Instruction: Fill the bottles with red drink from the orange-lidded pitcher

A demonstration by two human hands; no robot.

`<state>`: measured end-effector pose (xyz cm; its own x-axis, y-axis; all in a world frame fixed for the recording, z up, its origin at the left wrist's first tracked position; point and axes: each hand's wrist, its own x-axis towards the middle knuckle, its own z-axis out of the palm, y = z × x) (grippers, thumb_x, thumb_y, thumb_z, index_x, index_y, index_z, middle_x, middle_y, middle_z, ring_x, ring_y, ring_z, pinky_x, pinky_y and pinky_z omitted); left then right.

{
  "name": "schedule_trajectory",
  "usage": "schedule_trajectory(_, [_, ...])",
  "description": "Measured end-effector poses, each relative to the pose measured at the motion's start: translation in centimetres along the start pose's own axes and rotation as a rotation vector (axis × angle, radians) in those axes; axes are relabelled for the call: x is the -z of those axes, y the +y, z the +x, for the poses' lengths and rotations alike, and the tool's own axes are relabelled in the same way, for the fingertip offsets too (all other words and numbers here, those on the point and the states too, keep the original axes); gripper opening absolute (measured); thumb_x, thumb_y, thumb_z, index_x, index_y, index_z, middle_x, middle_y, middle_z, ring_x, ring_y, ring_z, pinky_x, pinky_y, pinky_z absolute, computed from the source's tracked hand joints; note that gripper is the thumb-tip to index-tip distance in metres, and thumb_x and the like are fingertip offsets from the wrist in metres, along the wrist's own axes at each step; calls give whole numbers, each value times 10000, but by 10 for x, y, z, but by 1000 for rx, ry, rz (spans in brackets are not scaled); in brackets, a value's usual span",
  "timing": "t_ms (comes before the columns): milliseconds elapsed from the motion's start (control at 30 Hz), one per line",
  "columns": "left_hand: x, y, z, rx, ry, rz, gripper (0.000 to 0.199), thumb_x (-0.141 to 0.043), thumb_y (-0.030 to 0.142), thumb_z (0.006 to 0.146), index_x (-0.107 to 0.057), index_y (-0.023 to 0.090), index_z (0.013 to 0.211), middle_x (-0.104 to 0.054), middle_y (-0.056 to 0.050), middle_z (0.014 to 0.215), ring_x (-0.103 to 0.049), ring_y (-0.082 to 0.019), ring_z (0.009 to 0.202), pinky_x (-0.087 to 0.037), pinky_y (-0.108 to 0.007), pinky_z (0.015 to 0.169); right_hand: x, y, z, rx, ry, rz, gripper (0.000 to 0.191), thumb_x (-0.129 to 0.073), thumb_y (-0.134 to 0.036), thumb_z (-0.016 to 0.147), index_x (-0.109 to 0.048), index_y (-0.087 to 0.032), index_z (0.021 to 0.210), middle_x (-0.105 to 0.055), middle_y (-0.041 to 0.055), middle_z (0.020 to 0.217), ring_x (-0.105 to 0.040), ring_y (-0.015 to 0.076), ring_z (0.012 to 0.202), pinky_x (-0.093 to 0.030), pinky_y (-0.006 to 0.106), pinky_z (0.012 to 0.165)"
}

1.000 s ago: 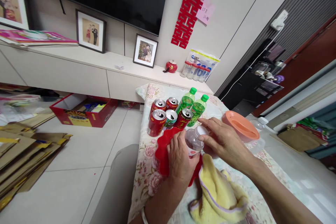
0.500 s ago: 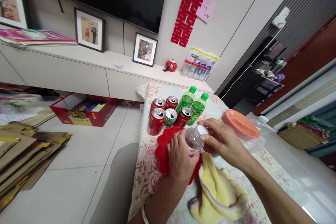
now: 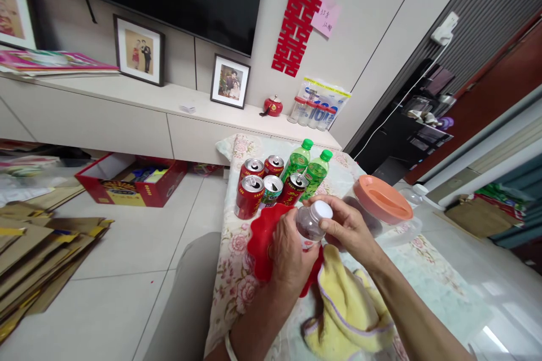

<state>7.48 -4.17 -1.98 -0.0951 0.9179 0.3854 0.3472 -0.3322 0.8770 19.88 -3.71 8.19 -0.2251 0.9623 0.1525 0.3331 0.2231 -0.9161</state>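
A clear plastic bottle (image 3: 306,224) with a white cap (image 3: 322,210) stands tilted over a red scalloped tray (image 3: 261,242). My left hand (image 3: 292,248) is wrapped round the bottle's body from the left. From the right, my right hand (image 3: 345,223) closes on the bottle near the cap, its thumb at the cap's lower edge and its other fingers partly hidden behind. Just beyond the hands are several drink cans (image 3: 249,197) and two green-capped bottles (image 3: 317,174). A yellow cloth (image 3: 351,310) lies crumpled beneath my right forearm.
A container with an orange lid (image 3: 383,198) sits right of my hands on the flowered tablecloth (image 3: 237,271), and another white-capped clear bottle (image 3: 414,194) is behind it. Left on the floor are a red box (image 3: 131,180) and flattened cardboard (image 3: 46,254). A low cabinet (image 3: 127,107) runs behind.
My right hand's fingers have shifted from the top of the cap down towards its side and the bottle's shoulder. My left hand keeps its hold. The whole view has shifted slightly.
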Motion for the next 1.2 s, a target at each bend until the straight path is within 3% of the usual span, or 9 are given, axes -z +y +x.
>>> schedule_trajectory(367, [0,3,-2,25,-18,2,628,-730,181,734,-471,159,1305,-672,-178,1202,-651,-369,1122,-555,-559,928,-14,5,-8,-14,186,98,347,-778,-442,811,-702,-256,1094,-694,34,1027,-635,218,956,-506,335,849])
schedule_trajectory(567, [0,2,-2,16,2,27,649,-775,192,709,-487,167,1291,-682,-179,1196,-664,-385,1113,-567,-561,921,-17,2,-10,-19,218,30,371,-759,-460,824,-695,-250,1122,-689,40,1047,-621,225,980,-506,318,792])
schedule_trajectory(733, [0,2,-2,19,11,44,617,-752,245,741,-489,174,1294,-688,-169,1182,-670,-378,1104,-568,-547,910,-15,0,-9,-7,165,-47,346,-716,-463,866,-672,-241,1127,-691,41,1060,-634,225,992,-508,332,829])
schedule_trajectory(933, [0,1,-3,-24,24,96,617,-737,252,756,-475,146,1305,-681,-186,1197,-672,-383,1116,-560,-541,911,-8,-7,-16,62,164,-347,460,-623,-458,934,-577,-235,1333,-641,95,1333,-605,263,1197,-457,432,1033])
schedule_trajectory(1000, [0,0,-3,-35,30,100,651,-754,243,736,-465,145,1311,-676,-186,1205,-668,-385,1130,-558,-542,921,-3,-9,-30,46,229,-484,423,-579,-466,957,-588,-216,1297,-655,114,1289,-630,264,1154,-487,430,988])
schedule_trajectory(1067, [0,0,-3,-35,30,104,691,-772,214,707,-458,149,1319,-672,-183,1216,-663,-382,1148,-552,-537,941,0,-8,-51,-57,257,-617,330,-527,-481,978,-640,-204,1117,-702,108,1095,-679,250,969,-535,406,845])
schedule_trajectory(1133, [1,1,-3,-34,25,109,720,-784,193,688,-453,150,1325,-671,-181,1222,-660,-378,1159,-552,-533,945,-3,-1,-76,-189,129,-735,315,-494,-481,989,-650,-208,998,-703,92,967,-680,242,854,-540,397,762])
schedule_trajectory(1200, [1,0,-4,-37,23,110,731,-791,202,686,-451,144,1330,-671,-183,1223,-661,-378,1154,-554,-536,939,-11,11,-101,-223,-59,-801,262,-555,-448,962,-663,-210,980,-691,96,983,-672,236,817,-546,387,730])
